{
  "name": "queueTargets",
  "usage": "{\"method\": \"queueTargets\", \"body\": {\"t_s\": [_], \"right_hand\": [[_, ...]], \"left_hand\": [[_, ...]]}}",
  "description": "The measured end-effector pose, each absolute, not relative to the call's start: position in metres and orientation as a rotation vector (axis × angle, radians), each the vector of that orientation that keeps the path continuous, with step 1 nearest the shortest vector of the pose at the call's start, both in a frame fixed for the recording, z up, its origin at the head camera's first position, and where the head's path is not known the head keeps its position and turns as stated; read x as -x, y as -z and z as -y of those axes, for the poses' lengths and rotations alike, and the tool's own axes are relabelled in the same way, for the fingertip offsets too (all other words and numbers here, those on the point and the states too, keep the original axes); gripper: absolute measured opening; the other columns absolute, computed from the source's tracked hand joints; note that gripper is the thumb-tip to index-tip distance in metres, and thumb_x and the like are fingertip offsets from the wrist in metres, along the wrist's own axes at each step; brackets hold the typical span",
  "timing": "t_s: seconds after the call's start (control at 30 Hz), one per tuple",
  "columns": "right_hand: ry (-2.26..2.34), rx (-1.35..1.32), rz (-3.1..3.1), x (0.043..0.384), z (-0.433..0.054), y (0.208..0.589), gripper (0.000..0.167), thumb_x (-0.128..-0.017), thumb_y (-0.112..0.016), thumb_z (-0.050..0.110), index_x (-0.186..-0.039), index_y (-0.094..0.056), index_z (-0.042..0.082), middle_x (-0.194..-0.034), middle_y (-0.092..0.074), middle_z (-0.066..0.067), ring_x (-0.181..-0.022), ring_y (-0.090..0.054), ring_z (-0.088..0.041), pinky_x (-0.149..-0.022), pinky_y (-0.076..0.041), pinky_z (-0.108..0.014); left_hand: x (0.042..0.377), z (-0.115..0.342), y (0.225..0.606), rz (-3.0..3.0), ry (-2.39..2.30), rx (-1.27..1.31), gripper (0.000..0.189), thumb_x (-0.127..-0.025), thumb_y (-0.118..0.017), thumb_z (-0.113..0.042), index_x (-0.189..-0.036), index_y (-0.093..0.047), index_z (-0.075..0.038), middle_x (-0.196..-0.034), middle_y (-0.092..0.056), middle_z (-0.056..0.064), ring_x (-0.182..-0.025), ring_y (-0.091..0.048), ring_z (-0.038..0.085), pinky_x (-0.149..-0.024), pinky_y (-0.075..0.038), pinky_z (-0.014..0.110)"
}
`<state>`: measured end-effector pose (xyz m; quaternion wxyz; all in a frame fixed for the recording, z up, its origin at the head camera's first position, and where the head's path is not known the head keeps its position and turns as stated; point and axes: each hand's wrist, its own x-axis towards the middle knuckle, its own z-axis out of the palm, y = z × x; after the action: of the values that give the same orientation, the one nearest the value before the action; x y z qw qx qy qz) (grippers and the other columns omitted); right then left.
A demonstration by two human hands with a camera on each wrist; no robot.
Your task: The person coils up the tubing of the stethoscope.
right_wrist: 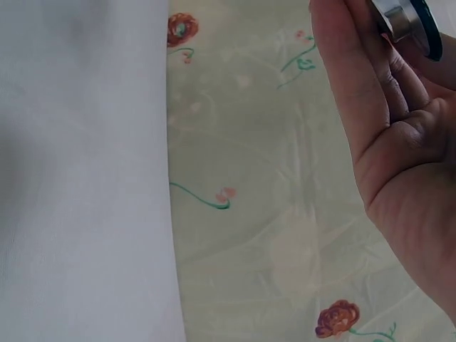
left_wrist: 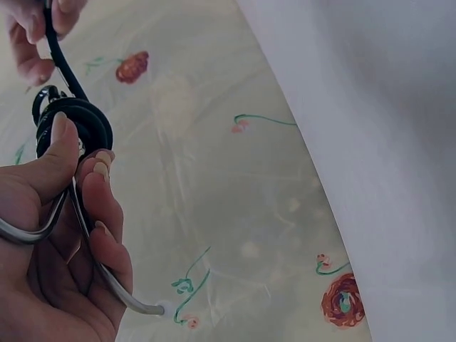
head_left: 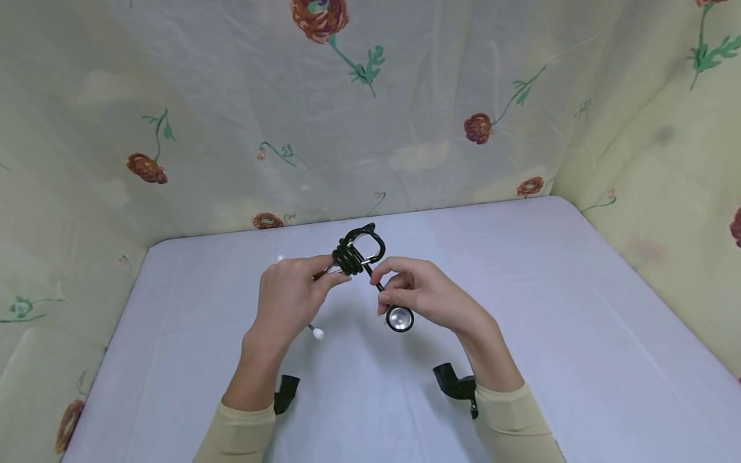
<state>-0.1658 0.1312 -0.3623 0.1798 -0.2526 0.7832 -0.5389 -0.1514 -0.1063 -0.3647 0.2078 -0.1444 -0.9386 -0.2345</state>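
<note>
A black stethoscope (head_left: pixel 348 257) is up in the air over the white tabletop (head_left: pixel 359 411), between the two hands. Its long tube is wound round and round into a fat coil, with a loop sticking out past it. The left hand (head_left: pixel 289 292) holds the coil and the shiny metal ear tubes, with its thumb pressed on the coil. A white ear tip (head_left: pixel 318 333) pokes out below that hand. The right hand (head_left: pixel 425 292) pinches the tube's end, just beside the round silver disc (head_left: pixel 400 318). Behind is a flowery cloth (head_left: pixel 405 116).
</note>
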Motion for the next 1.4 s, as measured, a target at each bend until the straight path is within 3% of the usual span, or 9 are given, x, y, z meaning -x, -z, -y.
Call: {"method": "queueTargets", "body": {"t_s": [0.13,0.37,0.6,0.77,1.13,1.4], "right_hand": [[1.495,0.737,-2.233,0.1665,-0.1321,0.3626,0.017,-0.098,-0.062,0.011,-0.114,-0.065,0.014,-0.085,-0.075,-0.008,-0.081,-0.072,-0.024,-0.084,-0.052,-0.034],[1.568,0.773,-2.141,0.166,-0.1334,0.3616,0.021,-0.1,-0.059,0.012,-0.12,-0.064,0.008,-0.098,-0.076,-0.016,-0.092,-0.074,-0.027,-0.09,-0.054,-0.032],[1.605,0.756,-2.159,0.1638,-0.1332,0.3587,0.024,-0.103,-0.052,0.016,-0.121,-0.067,0.011,-0.105,-0.076,-0.009,-0.101,-0.073,-0.023,-0.095,-0.053,-0.034],[1.638,0.753,-2.127,0.1635,-0.133,0.3591,0.026,-0.101,-0.053,0.011,-0.123,-0.066,0.01,-0.107,-0.076,-0.011,-0.107,-0.07,-0.03,-0.1,-0.05,-0.037],[1.707,0.689,-2.194,0.1666,-0.1296,0.3619,0.018,-0.099,-0.059,0.008,-0.112,-0.068,0.001,-0.1,-0.076,-0.016,-0.091,-0.075,-0.026,-0.086,-0.058,-0.037],[1.687,0.722,-2.372,0.1666,-0.1252,0.3626,0.014,-0.093,-0.067,0.006,-0.104,-0.076,0.007,-0.09,-0.069,-0.008,-0.077,-0.066,-0.021,-0.072,-0.058,-0.035]], "left_hand": [[0.1523,0.1073,0.3654,2.613,0.641,0.412,0.028,-0.083,-0.077,-0.042,-0.069,-0.062,-0.024,-0.048,-0.034,-0.009,-0.045,-0.033,0.009,-0.046,-0.02,0.027],[0.1532,0.1079,0.3663,2.623,0.629,0.419,0.028,-0.085,-0.076,-0.043,-0.07,-0.061,-0.024,-0.048,-0.034,-0.009,-0.045,-0.033,0.008,-0.046,-0.019,0.027],[0.1537,0.109,0.367,2.643,0.628,0.384,0.031,-0.085,-0.075,-0.043,-0.067,-0.058,-0.024,-0.048,-0.035,-0.008,-0.046,-0.034,0.009,-0.046,-0.021,0.028],[0.1543,0.109,0.3676,2.639,0.616,0.371,0.027,-0.085,-0.075,-0.044,-0.07,-0.063,-0.024,-0.047,-0.04,-0.009,-0.046,-0.037,0.009,-0.045,-0.023,0.028],[0.1547,0.1055,0.3684,2.641,0.614,0.369,0.02,-0.084,-0.076,-0.044,-0.085,-0.074,-0.024,-0.05,-0.049,-0.01,-0.047,-0.04,0.009,-0.046,-0.026,0.028],[0.155,0.1039,0.3695,2.631,0.621,0.36,0.02,-0.083,-0.076,-0.044,-0.084,-0.073,-0.024,-0.049,-0.047,-0.009,-0.048,-0.039,0.01,-0.047,-0.025,0.028]]}}
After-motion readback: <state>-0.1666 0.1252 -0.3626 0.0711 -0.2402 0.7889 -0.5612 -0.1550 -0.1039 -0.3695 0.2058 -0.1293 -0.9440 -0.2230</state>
